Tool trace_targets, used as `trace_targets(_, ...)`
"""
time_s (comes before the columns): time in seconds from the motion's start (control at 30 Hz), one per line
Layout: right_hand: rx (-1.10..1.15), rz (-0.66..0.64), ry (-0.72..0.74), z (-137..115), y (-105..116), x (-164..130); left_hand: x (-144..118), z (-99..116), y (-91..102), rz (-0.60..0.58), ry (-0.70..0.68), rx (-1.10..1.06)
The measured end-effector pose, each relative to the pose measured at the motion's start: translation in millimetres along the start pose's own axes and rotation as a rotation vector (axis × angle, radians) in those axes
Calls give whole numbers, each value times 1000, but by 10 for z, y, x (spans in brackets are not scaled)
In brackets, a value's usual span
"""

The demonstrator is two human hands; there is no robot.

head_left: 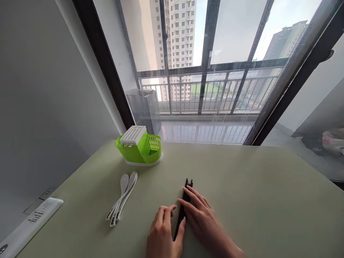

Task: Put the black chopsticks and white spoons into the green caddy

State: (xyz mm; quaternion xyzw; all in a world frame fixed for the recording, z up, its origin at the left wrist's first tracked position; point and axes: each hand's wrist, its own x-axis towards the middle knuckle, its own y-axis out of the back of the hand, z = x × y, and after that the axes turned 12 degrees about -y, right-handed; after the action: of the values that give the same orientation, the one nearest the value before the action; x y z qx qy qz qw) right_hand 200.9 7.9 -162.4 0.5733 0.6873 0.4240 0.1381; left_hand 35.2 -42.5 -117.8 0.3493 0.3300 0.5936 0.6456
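Note:
A bundle of several black chopsticks (180,219) lies on the table between my two hands, pointing away from me with uneven far ends. My left hand (163,233) is at their near part, fingers bent and spread. Its thumb touches the chopsticks, while a small gap shows between the index fingertip and them. Along their right side lies my right hand (201,218), fingers stretched out, with the fingertips over the upper part of the bundle. White spoons (124,195) lie in a crossed pile to the left of my hands.
A green and white utensil caddy (131,154) stands at the table's back left. On the left edge rests a white power strip or similar long device (33,224). Beyond the pale green table (242,179) are a glass door and a balcony.

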Motion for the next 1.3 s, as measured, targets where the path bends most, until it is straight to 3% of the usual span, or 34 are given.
trace_targets(0.13,100,35,-34,-1,20,10,118,-297,443,321,-37,231)
trace_targets(0.2,165,81,-86,1,32,10,190,-493,706,404,5,432)
trace_targets(0.3,246,150,-202,0,67,5,258,-767,995,359,126,685)
trace_targets(0.4,307,202,-297,-12,117,6,274,-952,1085,221,208,787)
trace_targets(0.53,403,189,-405,-23,151,14,291,-1028,990,120,237,821)
trace_targets(0.73,438,179,-438,-19,137,31,384,-1026,750,149,86,844)
trace_targets(0.87,438,219,-440,-32,134,52,450,-947,606,166,5,732)
trace_targets(0.97,468,224,-460,-34,136,57,456,-724,465,189,-14,542)
trace_targets(1.07,589,169,-512,-11,159,58,392,-339,275,187,-128,280)
trace_targets(1.17,857,110,-509,39,220,74,293,85,49,130,-249,83)
trace_targets(1.3,1219,-31,-538,102,341,110,233,458,-266,10,-355,76)
